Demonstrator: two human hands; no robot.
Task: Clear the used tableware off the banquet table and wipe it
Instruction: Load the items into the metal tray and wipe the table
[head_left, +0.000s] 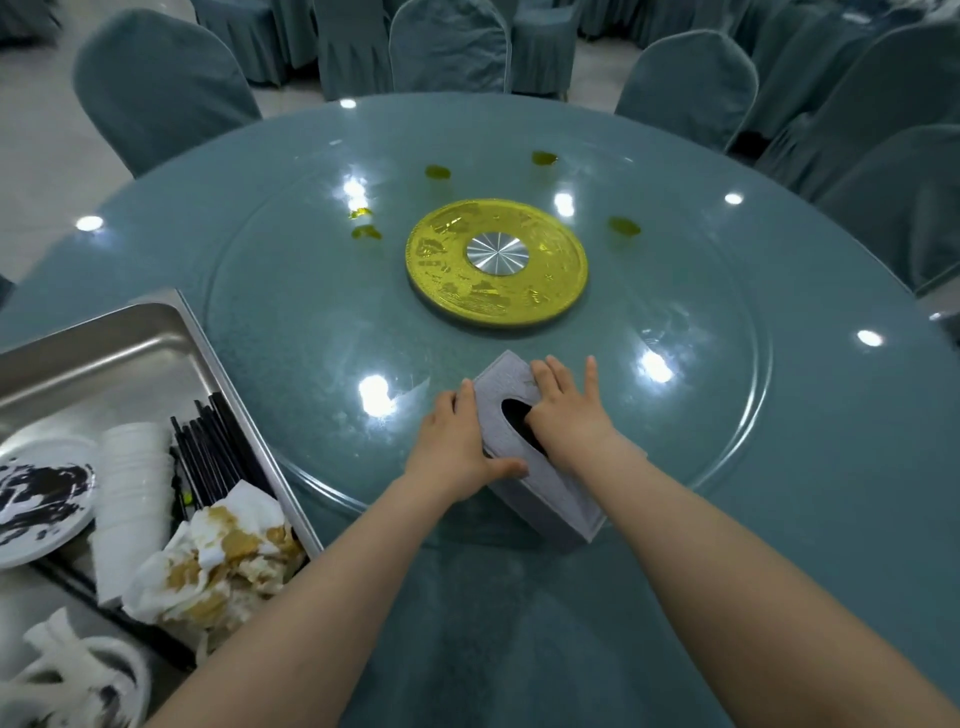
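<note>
A grey tissue box (550, 499) lies slantwise on the near part of the glass turntable (311, 322) of the round teal banquet table (831, 415). My left hand (457, 447) grips the box's left side, thumb curled over its top edge. My right hand (569, 410) rests flat on the box top with fingers straight, its thumb at the dark slot. Several yellow-green spill spots (437, 172) dot the glass beyond the gold centre disc (496, 262).
A steel tray (130, 332) at the left table edge holds a stained plate (36, 493), stacked white cups (132, 499), black chopsticks (218, 452) and soiled napkins (223, 561). Covered chairs (156, 88) ring the far side of the table.
</note>
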